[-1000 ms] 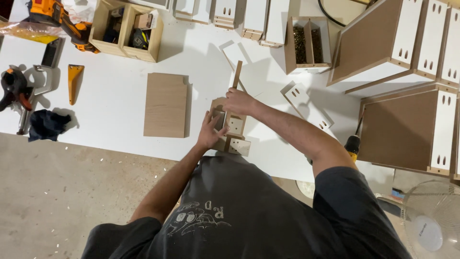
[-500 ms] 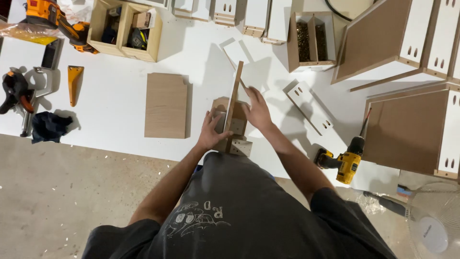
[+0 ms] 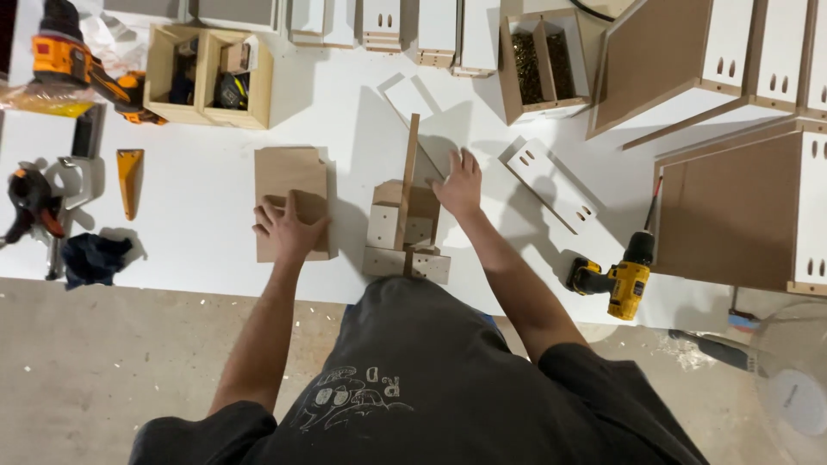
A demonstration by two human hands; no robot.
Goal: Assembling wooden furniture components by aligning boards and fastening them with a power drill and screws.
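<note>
My left hand rests flat, fingers spread, on a brown rectangular board lying on the white worktable. My right hand lies open against the right side of a thin upright wooden panel. That panel stands on edge in a small wooden jig of pale blocks near the table's front edge, straight ahead of me.
A yellow and black drill lies at the front right, beside a white strip with slots. Brown and white cabinet parts fill the right. Wooden boxes, an orange power tool and clamps sit left and behind.
My left hand left the jig and moved left onto the brown board. My right hand stayed by the upright panel. The view shifted, bringing the yellow drill into sight.
</note>
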